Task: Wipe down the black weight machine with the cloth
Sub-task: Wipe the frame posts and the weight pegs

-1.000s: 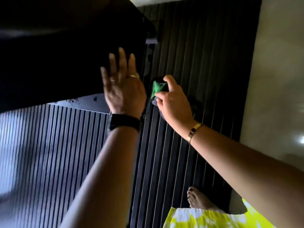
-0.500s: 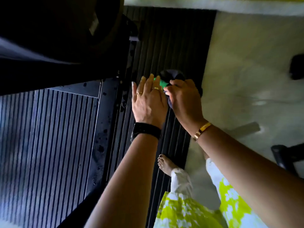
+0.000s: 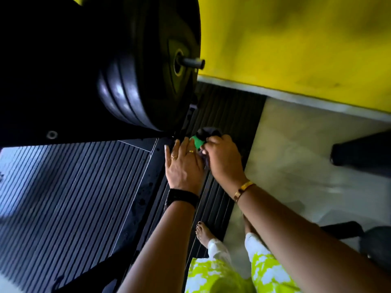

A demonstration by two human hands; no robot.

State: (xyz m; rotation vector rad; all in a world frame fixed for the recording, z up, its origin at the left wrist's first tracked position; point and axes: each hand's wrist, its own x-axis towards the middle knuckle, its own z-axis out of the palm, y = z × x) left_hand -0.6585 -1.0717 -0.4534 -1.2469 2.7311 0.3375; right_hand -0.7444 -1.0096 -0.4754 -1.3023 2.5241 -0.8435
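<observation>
The black weight machine (image 3: pixel 63 92) fills the upper left, with several black weight plates (image 3: pixel 148 70) stacked on a steel peg. Its black frame rail (image 3: pixel 146 187) runs down the ribbed floor mat. My right hand (image 3: pixel 224 161) is closed around a cloth (image 3: pixel 204 136) that shows a green part and a dark grey part, held just below the plates. My left hand (image 3: pixel 184 166) lies flat with fingers spread beside the right hand, its fingertips near the cloth.
A yellow wall (image 3: pixel 296 49) with a pale skirting stands behind. Black ribbed mat (image 3: pixel 63 197) covers the floor left of the rail; pale tile (image 3: pixel 296 166) lies to the right. A dark object (image 3: pixel 364 153) sits at right. My bare foot (image 3: pixel 203 233) stands on the mat.
The view has swung up, so the weight plates and yellow wall now show. My left hand moved from the machine's dark panel over to the right hand and the cloth.
</observation>
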